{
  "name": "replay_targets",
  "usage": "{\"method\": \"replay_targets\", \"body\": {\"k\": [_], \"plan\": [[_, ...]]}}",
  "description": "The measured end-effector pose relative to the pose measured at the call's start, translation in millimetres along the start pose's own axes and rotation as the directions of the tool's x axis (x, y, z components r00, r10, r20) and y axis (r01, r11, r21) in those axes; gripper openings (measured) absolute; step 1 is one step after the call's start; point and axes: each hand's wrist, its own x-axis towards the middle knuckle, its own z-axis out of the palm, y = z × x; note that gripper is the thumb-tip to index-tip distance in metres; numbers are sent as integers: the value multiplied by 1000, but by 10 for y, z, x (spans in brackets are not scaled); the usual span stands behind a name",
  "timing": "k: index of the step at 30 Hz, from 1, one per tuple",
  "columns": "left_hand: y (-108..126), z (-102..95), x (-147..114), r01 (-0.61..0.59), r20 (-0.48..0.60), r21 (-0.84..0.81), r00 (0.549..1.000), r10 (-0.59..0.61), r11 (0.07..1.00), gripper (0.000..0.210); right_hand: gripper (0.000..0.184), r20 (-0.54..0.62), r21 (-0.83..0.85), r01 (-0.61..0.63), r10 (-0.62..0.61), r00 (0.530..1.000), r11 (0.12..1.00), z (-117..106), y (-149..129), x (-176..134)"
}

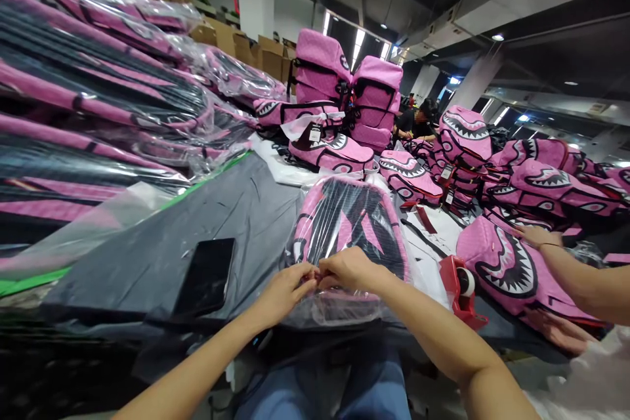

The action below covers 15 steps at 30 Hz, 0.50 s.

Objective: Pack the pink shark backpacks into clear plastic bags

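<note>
A pink and black backpack [355,230] lies flat in front of me inside a clear plastic bag [325,312], its straps side facing up. My left hand [289,287] pinches the film at the bag's near end, fingers curled and closed. Right beside it, my right hand [350,269] is closed on the same film, its fingertips almost touching the left ones. The exact fold between the fingertips is too small to make out.
A black phone [205,275] lies to the left. Bagged backpacks [98,72] are piled high beyond it. A red tape dispenser [460,289] stands to the right, near a co-worker's hands [540,236] on a shark-mouth backpack [512,269]. More backpacks [327,151] are stacked behind.
</note>
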Motion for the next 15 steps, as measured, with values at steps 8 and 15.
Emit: {"method": "replay_targets", "body": {"k": [8,15], "plan": [[-37,4,2,-5,15,-28,1000,5,1000,38,28,-145,24,-252,253,957,967,-220,219,-82],[-57,21,-56,-91,-3,-3,996,91,996,35,79,-393,-129,112,-155,906,985,601,-115,-573]]}}
